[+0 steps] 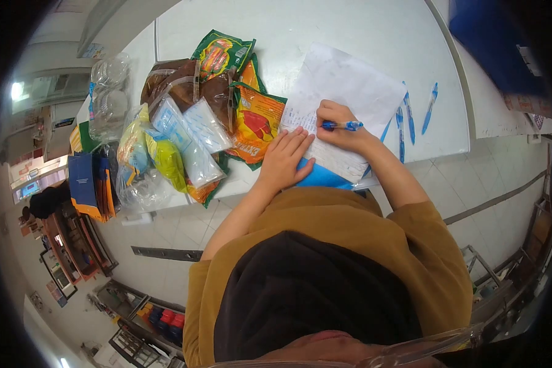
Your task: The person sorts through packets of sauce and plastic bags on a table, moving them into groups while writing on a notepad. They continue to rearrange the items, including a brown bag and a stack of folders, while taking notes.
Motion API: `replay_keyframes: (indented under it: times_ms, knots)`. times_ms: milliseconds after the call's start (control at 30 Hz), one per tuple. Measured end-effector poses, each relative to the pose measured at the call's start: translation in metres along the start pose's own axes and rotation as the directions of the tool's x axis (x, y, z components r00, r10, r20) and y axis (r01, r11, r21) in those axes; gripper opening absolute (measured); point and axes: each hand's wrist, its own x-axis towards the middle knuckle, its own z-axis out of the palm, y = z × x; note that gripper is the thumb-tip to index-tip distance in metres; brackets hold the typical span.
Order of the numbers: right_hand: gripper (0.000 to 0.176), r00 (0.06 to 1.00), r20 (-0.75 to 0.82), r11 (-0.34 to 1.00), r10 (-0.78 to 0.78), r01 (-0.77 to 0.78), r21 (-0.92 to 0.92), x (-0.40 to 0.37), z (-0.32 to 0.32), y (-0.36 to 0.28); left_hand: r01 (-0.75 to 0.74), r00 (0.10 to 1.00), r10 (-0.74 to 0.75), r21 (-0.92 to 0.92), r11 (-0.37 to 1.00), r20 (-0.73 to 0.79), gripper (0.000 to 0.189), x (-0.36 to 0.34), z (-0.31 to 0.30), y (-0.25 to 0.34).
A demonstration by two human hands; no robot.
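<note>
A white sheet of paper [349, 83] with handwriting lies on the white table, partly over a blue folder or sheet [324, 176]. My right hand [339, 126] is closed round a blue pen [351, 126] and rests on the written part of the paper. Flat on the left edge of the paper lies my left hand [287, 157], its fingers stretched out and holding nothing. Just beyond its fingertips is an orange and green packet [256, 119]. Several more blue pens [430, 109] lie to the right of the paper.
Left on the white table [276, 30] are a green packet [224, 55], brown bags [173, 83], clear plastic-wrapped packs [187, 144], a yellow-green packet [165, 161], clear plastic containers [110, 107] and dark blue and orange booklets [84, 181]. A dark blue object [490, 43] is at the upper right.
</note>
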Motion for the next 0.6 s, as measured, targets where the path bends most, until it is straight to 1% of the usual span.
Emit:
replay_keyframes:
  times_ms: [100, 200, 300, 400, 500, 600]
  knots:
    - [0.014, 1.0, 0.001, 1.0, -0.018, 0.018, -0.008, -0.0003, 0.0, -0.0005, 0.0, 1.0, 0.0, 0.003, 1.0, -0.005, 0.051, 0.0003, 0.0007, 0.0003]
    - [0.014, 0.998, -0.052, 1.0, 0.018, -0.018, 0.004, -0.0008, 0.0034, 0.0004, -0.004, 1.0, 0.004, 0.0, 1.0, -0.015, 0.051, 0.0003, 0.0007, 0.0002]
    - [0.014, 1.0, -0.03, 1.0, -0.002, 0.002, -0.001, -0.0004, 0.0026, -0.0012, -0.004, 1.0, 0.004, 0.0, 1.0, -0.019, 0.051, 0.0008, 0.0005, 0.001]
    - [0.014, 0.996, -0.09, 1.0, -0.025, 0.024, -0.018, -0.0037, 0.0031, -0.0006, -0.003, 1.0, 0.003, -0.003, 1.0, -0.019, 0.051, 0.001, -0.0003, 0.0008]
    - [0.014, 0.973, -0.229, 1.0, -0.016, 0.018, 0.007, -0.0062, 0.0026, 0.0027, -0.001, 1.0, 0.0, -0.007, 1.0, -0.016, 0.05, 0.0002, 0.0, -0.0001]
    - [0.012, 0.991, -0.137, 1.0, 0.001, 0.002, 0.025, -0.0025, -0.0001, 0.0048, 0.0, 1.0, 0.0, -0.011, 1.0, -0.011, 0.05, -0.0001, 0.0008, 0.0004]
